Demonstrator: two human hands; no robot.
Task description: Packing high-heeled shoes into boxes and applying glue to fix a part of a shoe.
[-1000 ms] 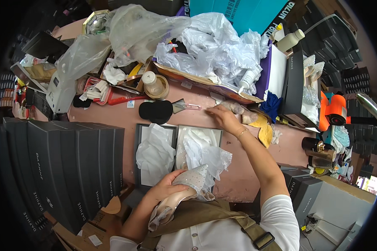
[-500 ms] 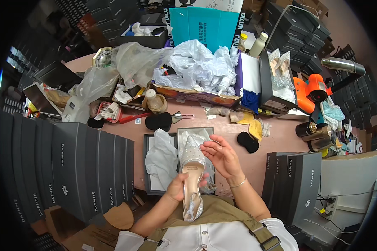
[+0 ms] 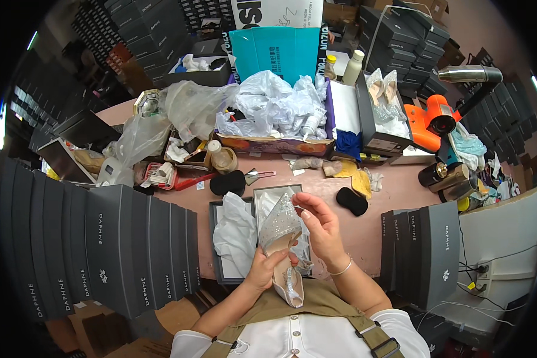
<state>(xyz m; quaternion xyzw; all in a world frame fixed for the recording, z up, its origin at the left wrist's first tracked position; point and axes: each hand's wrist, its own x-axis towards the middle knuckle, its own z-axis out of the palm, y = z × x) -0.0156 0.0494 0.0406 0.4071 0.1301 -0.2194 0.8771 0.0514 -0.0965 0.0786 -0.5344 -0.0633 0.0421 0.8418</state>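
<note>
Shoe (image 3: 279, 224) with a glittering silver upper, sharply pointed toe and beige lining stands at the centre of the head view, its toe aimed at twelve o'clock and its heel at six, raised in front of the person's body. The left hand (image 3: 269, 267) is clamped on its middle, thumb laid over the side and fingertips showing beyond the far edge. The right hand (image 3: 320, 225) is at one o'clock, its thumb and fingers apart and loosely curled just beside the toe; whether they touch it cannot be told.

Taking the shoe as the clock's middle, a shallow grey cardboard box part filled with crumpled white tissue paper (image 3: 235, 230) lies at ten to eleven on the pinkish counter (image 3: 364, 234). A flat black rounded pad (image 3: 228, 183) is at eleven, and a black pad narrowed at the waist (image 3: 352, 201) at two. At twelve, farther off, sits a purple-edged carton (image 3: 274, 145) heaped with white plastic wrapping (image 3: 274, 107). Upright dark grey shoeboxes stand in rows at nine (image 3: 118, 250) and three (image 3: 423, 250). At one, a dark lidless box holds a pair of silver pointed shoes (image 3: 382, 92).
</note>
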